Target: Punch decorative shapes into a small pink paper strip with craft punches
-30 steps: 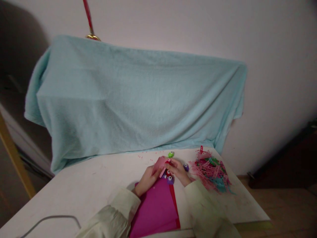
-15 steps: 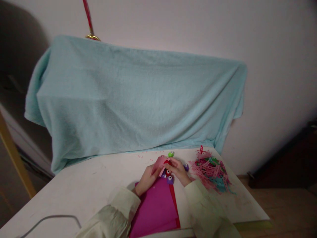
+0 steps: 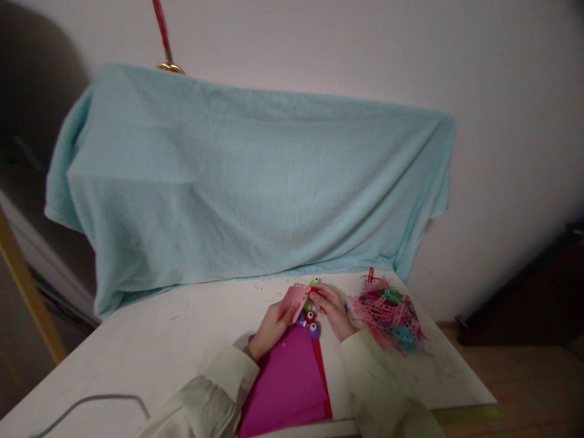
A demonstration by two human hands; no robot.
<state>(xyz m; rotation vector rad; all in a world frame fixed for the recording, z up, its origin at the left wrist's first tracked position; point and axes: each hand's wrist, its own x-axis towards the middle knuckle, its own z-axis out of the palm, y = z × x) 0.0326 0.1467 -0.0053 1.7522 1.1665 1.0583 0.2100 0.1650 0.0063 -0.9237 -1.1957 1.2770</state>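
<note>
Head view. Pale blue blanket [image 3: 255, 188] hides whatever it drapes. Red pole [image 3: 160, 30] cut off by the top edge. Grey cable [image 3: 91, 404] and magenta sheets [image 3: 287, 383] run out at the near edge, as do both sleeves. Left hand [image 3: 269, 331] and right hand [image 3: 335, 310] meet at a pink strip [image 3: 294, 301]; the grip there, and the small punch tools [image 3: 311, 322] beside it, too small to make out. Scrap heap [image 3: 387, 313] blurred
</note>
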